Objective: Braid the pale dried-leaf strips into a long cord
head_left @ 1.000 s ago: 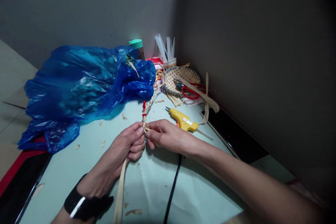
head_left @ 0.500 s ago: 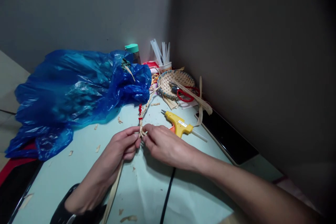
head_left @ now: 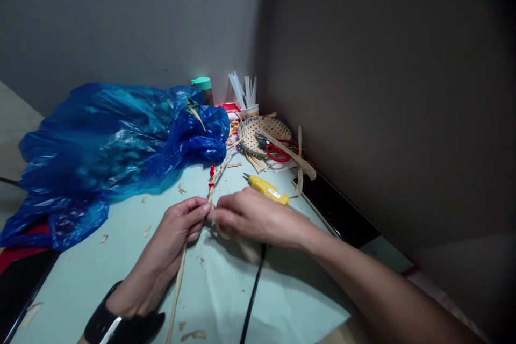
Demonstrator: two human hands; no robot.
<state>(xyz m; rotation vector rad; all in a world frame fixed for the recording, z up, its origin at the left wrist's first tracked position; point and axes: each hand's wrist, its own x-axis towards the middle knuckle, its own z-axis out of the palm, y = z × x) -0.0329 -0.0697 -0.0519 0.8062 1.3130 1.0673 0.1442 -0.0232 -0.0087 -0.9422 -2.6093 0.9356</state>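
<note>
My left hand (head_left: pixel 177 228) pinches the near end of a braid (head_left: pixel 218 176) of pale, flat plant-fibre strips. The braid runs away from me toward a woven basket, and a red tie (head_left: pixel 212 172) sits beside it just beyond my fingertips. A long loose strip (head_left: pixel 176 293) hangs from under my left palm toward the table's near side. Close on the right of the braid end, my right hand (head_left: pixel 256 219) has its fingers curled together around a strip; a blurred pale length trails below that hand. The exact crossing of strips is hidden between the fingertips.
A blue plastic bag (head_left: pixel 121 145) covers the left rear. Behind stand a green-capped bottle (head_left: pixel 202 84) and a cup of glue sticks (head_left: pixel 249 112). The woven basket (head_left: pixel 262 128), red-handled scissors (head_left: pixel 278 157), yellow glue gun (head_left: pixel 266 187) and black phone (head_left: pixel 334 207) lie right. A black cable (head_left: pixel 253 295) crosses the front.
My right hand has drawn a strip across at the braid end, now blurred below it. My left hand keeps its pinch. The whole view has shifted slightly.
</note>
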